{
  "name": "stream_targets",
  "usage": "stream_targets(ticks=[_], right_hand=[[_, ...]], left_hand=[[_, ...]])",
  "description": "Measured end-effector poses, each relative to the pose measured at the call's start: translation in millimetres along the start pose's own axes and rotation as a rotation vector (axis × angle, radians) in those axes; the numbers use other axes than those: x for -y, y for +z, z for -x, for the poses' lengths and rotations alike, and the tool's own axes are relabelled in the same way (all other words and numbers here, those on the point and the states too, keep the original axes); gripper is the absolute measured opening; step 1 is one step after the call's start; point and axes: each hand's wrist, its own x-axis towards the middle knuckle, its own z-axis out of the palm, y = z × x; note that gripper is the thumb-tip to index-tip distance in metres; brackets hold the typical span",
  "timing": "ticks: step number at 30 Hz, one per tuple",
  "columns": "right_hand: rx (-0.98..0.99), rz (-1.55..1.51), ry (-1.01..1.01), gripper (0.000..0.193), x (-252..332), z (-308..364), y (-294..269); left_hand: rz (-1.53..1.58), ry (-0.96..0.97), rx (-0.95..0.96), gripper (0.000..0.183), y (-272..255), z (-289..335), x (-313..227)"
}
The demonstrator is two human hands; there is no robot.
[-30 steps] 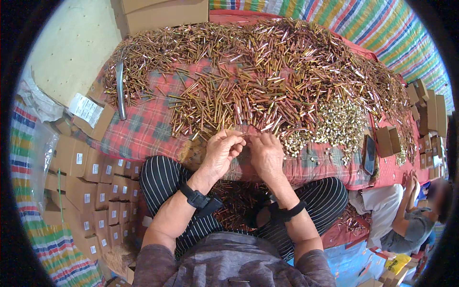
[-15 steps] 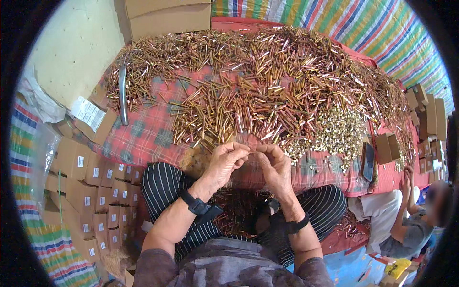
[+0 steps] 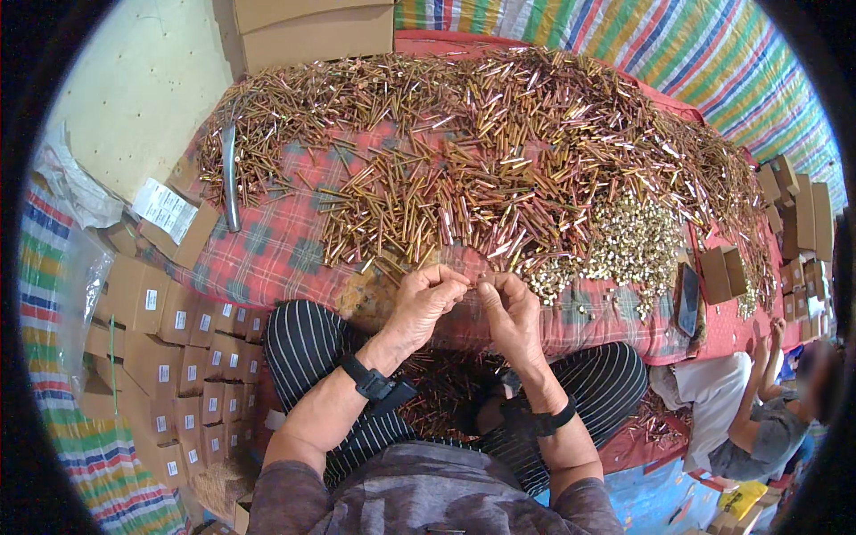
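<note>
My left hand (image 3: 419, 301) and my right hand (image 3: 513, 314) meet at the near edge of a red plaid cloth (image 3: 245, 259), above my crossed legs. Both are closed in a fingertip pinch, thumbs against forefingers. Whatever they hold between them is too small and too covered to make out. Just beyond them spreads a big heap of thin copper-coloured metal rods (image 3: 455, 201). To its right lies a pile of small shiny brass-coloured pieces, like nuts (image 3: 629, 250).
A curved metal bar (image 3: 230, 178) lies at the left of the heap. Stacked small cartons (image 3: 165, 357) fill the left side. A phone (image 3: 687, 300) and an open small box (image 3: 722, 273) lie to the right. Another person (image 3: 758, 437) sits at the far right.
My hands stay nearly in place, still pinching, with only slight finger movement. At the far right, the other person's hands have shifted a little.
</note>
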Motion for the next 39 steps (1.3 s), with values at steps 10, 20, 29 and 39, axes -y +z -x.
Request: stream_targets(ticks=[10,20,29,39], right_hand=[[-0.034,0.423,-0.093,0.019,-1,2,1],[0.011,0.219,-0.173,0.023,11,0,0],[0.027,0.446,-0.442,0.036,5,0,-3],[-0.125,0.674,-0.245,0.018,-4,-21,-30]], left_hand=[[-0.167,0.086,0.041,0.009,0,1,0],[-0.108,0.046,0.048,0.008,0,0,1],[-0.140,0.015,0.064,0.009,-3,3,-5],[-1.211,0.392,-0.012,0.016,-9,-6,-41]])
